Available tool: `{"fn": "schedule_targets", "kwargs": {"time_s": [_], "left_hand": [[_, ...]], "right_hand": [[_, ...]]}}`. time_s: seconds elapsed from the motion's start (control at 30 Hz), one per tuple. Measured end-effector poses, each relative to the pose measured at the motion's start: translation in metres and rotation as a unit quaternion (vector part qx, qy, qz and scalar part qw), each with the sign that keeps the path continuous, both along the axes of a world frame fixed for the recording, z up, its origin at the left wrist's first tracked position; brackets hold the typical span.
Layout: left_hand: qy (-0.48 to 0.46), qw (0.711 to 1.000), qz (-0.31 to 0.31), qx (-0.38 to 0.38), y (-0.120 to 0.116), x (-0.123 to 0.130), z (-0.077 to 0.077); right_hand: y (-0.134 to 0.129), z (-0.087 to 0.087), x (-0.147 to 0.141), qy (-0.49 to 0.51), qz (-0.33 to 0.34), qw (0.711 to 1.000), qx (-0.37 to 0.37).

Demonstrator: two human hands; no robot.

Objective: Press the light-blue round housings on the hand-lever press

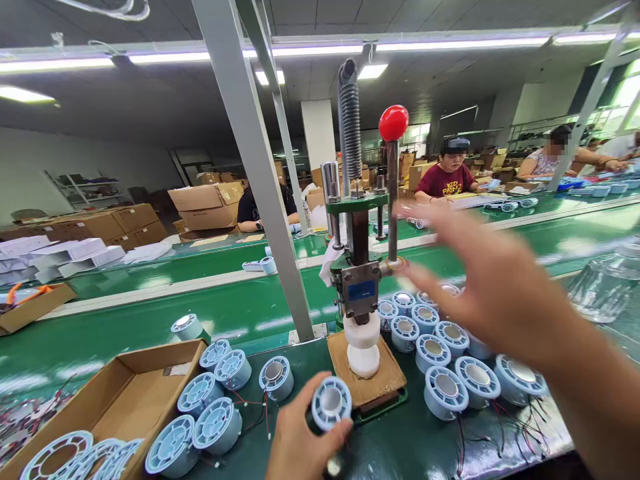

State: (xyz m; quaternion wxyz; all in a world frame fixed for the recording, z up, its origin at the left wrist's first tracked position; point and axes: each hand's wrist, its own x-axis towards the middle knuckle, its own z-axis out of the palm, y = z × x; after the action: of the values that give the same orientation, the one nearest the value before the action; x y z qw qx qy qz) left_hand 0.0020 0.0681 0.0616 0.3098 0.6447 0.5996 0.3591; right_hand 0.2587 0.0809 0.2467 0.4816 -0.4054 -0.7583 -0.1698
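Note:
My left hand [305, 433] grips a round light-blue part [331, 403] with a silver disc at its centre, just in front of the press base. My right hand [490, 280], blurred, is raised with fingers apart beside the lever [393, 193] of the hand press; it holds nothing visible. The lever stands upright with a red knob [394, 123]. Below the press head [361, 290], a white upper block [362, 331] sits over a white round seat [363, 360] on a cardboard-covered base [337, 347].
Several blue parts with silver discs [446, 385] stand right of the press, wires trailing. Left are more blue parts [217, 423] and a cardboard box [165, 393] with flat blue rings [57, 457]. A metal post [265, 173] rises behind. People sit across the green line.

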Motion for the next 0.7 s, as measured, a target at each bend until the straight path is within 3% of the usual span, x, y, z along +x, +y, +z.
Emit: {"fn": "schedule_targets", "kwargs": {"time_s": [0.07, 0.1, 0.13, 0.2, 0.33, 0.4, 0.5, 0.6, 0.7], "left_hand": [[-0.026, 0.999, -0.013, 0.022, 0.023, 0.008, 0.026], [-0.042, 0.998, -0.025, 0.027, 0.033, 0.014, 0.035], [-0.061, 0.997, -0.041, 0.030, 0.043, 0.021, 0.041], [-0.106, 0.990, -0.086, 0.033, 0.059, 0.037, 0.044], [-0.156, 0.978, -0.137, 0.036, 0.076, 0.062, 0.027], [-0.163, 0.976, -0.141, 0.033, 0.079, 0.066, 0.017], [-0.171, 0.974, -0.149, 0.028, 0.080, 0.064, 0.005], [-0.173, 0.975, -0.138, 0.036, 0.077, 0.060, -0.002], [-0.169, 0.976, -0.131, 0.044, 0.073, 0.061, -0.007]], "right_hand": [[0.040, 0.071, 0.011, 0.065, -0.080, 0.992, 0.070], [0.061, 0.097, 0.012, 0.095, -0.088, 0.990, 0.062], [0.082, 0.116, 0.010, 0.129, -0.069, 0.989, 0.034], [0.119, 0.131, 0.004, 0.172, -0.015, 0.985, -0.028], [0.156, 0.117, -0.006, 0.226, 0.035, 0.972, -0.049], [0.159, 0.111, -0.007, 0.257, 0.076, 0.962, -0.051], [0.155, 0.115, -0.005, 0.280, 0.116, 0.950, -0.070], [0.130, 0.119, 0.000, 0.283, 0.128, 0.947, -0.080], [0.073, 0.093, 0.008, 0.273, 0.141, 0.951, -0.032]]}}
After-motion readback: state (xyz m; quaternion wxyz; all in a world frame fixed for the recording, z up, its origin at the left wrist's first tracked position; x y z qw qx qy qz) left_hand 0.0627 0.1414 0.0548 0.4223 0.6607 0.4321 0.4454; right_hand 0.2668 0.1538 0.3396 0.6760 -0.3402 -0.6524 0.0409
